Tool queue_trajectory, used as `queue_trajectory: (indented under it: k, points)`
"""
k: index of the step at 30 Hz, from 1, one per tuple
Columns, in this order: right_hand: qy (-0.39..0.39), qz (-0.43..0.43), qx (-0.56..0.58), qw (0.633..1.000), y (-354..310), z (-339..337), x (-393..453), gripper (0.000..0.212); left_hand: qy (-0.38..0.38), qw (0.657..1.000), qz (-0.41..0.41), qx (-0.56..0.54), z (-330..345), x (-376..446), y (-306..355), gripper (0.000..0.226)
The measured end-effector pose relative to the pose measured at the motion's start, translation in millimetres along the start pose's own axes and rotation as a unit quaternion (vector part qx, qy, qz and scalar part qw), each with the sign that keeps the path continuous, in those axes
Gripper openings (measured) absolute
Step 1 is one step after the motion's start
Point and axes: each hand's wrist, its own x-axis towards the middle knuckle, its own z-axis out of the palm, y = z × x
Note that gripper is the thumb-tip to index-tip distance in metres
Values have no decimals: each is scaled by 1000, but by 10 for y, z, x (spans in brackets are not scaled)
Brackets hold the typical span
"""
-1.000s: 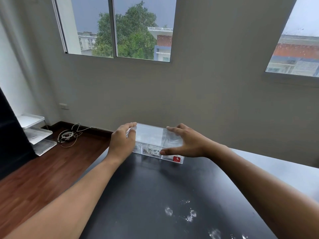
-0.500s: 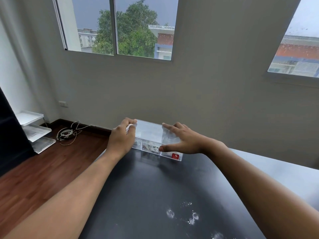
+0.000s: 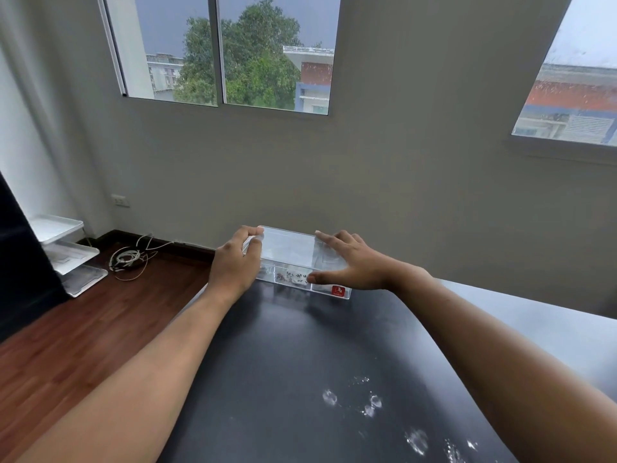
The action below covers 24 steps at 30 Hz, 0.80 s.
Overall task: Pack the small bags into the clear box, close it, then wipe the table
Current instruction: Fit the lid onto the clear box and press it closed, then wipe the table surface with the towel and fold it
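Clear box [image 3: 293,259] sits at the black table's [image 3: 300,355] far edge, lid on. Left hand [image 3: 233,262] pinches its left end; right hand [image 3: 347,262] lies spread flat on the lid. Red corner label [image 3: 338,291], writing unreadable.

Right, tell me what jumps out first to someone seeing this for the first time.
Both hands meet on the clear box at the far edge of the black table: the left hand grips its left end, the right hand lies flat on the lid. Nearer the camera, pale smudges mark the dark tabletop. Behind, two windows show a stormy sky.
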Motion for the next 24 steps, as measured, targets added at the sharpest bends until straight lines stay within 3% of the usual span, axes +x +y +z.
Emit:
queue_trajectory:
  k: [7, 12, 18, 24]
  points:
    - [59, -11, -29, 998, -82, -2, -229, 115, 21, 990, 126, 50, -152, -99, 2, 32]
    - [104, 0, 1, 995, -9, -118, -563, 93, 39, 982, 182, 5, -239, -344, 246, 28]
    - [128, 37, -34, 991, 246, -389, -1169, 78, -29, 965, 262, 17, -4, -785, 660, 25]
    - [136, 99, -43, 985, 564, -655, -1958, 70, -145, 939, 311, 29, 526, -1297, 1198, 32]
